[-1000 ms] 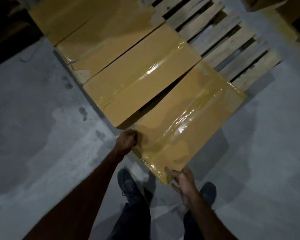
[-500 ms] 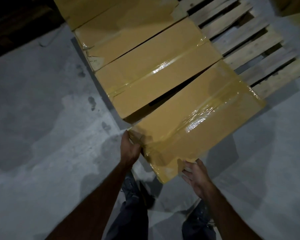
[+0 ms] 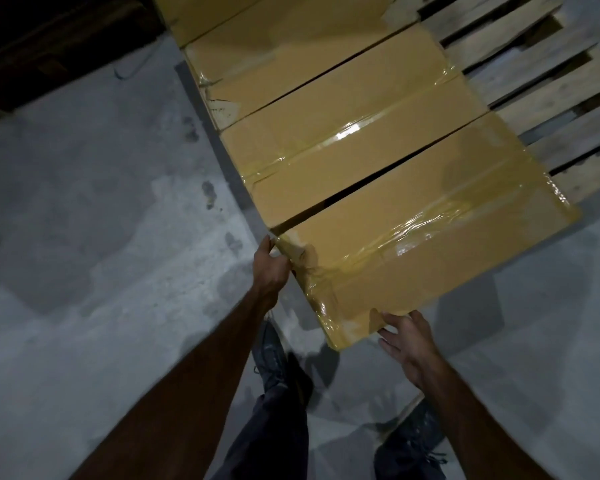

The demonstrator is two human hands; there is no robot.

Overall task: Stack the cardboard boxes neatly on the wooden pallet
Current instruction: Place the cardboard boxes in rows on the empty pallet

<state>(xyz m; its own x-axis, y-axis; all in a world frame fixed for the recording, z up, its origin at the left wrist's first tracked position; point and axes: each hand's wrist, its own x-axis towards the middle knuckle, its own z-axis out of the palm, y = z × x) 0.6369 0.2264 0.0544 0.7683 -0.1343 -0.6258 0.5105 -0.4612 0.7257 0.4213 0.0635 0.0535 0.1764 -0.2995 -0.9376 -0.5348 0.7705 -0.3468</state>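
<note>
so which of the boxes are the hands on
The nearest box, last in the row: left hand at its corner, right hand at its near edge.

Dim, bluish wide-angle view with glare on the tape (image 3: pixel 347 135), black upper-left corner, soft edges

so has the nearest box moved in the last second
Yes. The nearest box has closed toward the neighbouring box; the dark gap between them is narrower.
</note>
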